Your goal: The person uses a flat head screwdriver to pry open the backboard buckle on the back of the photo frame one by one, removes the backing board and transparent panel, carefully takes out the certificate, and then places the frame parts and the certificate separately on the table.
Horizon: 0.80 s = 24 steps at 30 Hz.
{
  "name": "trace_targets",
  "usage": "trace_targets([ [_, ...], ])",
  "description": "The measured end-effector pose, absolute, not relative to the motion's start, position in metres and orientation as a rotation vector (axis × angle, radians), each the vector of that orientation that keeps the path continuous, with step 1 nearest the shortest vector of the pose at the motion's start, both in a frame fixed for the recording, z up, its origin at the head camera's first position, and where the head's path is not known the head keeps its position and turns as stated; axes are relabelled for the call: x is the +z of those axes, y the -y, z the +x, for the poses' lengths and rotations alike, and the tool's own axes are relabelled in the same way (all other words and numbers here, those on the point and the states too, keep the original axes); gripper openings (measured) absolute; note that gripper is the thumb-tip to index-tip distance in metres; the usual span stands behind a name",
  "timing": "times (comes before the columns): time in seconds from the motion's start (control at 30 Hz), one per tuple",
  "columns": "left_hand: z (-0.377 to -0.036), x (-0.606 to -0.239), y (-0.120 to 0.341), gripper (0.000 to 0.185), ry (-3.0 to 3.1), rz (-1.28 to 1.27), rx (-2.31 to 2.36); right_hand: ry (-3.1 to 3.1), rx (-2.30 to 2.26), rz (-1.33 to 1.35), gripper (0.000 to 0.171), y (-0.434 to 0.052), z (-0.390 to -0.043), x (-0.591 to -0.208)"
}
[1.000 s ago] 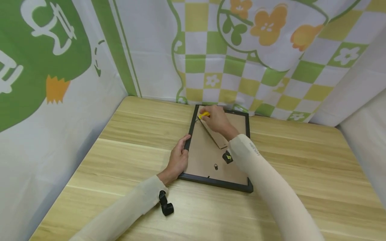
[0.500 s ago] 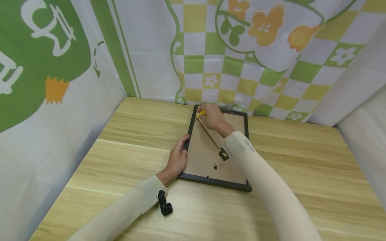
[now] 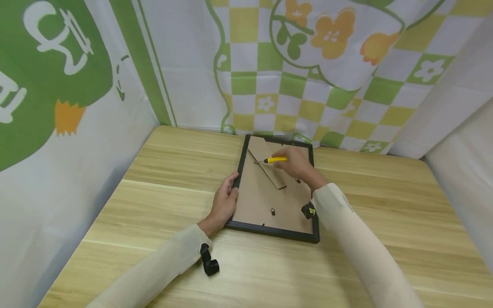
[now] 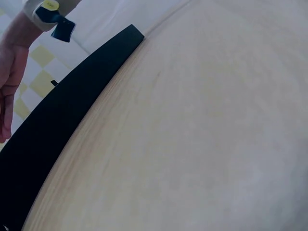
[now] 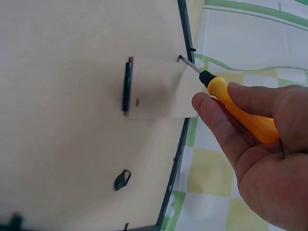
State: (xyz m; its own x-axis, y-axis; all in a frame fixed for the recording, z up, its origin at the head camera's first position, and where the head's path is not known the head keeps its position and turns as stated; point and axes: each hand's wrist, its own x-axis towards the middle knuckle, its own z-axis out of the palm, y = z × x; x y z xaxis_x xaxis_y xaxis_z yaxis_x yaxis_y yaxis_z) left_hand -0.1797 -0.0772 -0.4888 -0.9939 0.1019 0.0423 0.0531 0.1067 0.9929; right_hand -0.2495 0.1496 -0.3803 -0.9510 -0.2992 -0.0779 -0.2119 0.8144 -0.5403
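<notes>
A black-edged picture frame (image 3: 279, 232) lies back side up, its brown backing board (image 3: 252, 201) showing. My left hand (image 3: 224, 204) grips the frame's left edge. My right hand (image 3: 294, 162) pinches a yellow-handled tool (image 3: 277, 159) with a black collar and thin metal shaft. In the right wrist view the shaft's tip looks bent; whether it touches the board cannot be told. Beneath the tool lies the brown stand flap (image 5: 161, 89), set aslant across the backing. In the left wrist view, the frame's dark side (image 4: 72, 108) stands beside the wood surface.
A metal hanger ring (image 3: 273, 211) sits on the lower backing, and another (image 3: 298, 180) is near the right edge. Small black tabs line the frame. The wooden table (image 3: 165, 188) extends around it, up to a patterned curtain (image 3: 262, 85) at the back.
My right hand has moved right and toward me with the yellow-handled tool, away from the flap's upper left corner. My left hand keeps its hold on the frame.
</notes>
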Motion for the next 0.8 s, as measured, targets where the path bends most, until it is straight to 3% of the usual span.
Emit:
trace_targets([
  [0.37, -0.206, -0.480, 0.079, 0.049, -2.272, 0.119, 2.025, -2.902, -1.057, -0.453, 0.034, -0.179, -0.212, -0.378],
  [0.8, -0.238, -0.482, 0.070, 0.067, -2.286, 0.263, 1.953, -2.757, -1.283, -0.284, 0.035, -0.215, -0.172, -0.375],
])
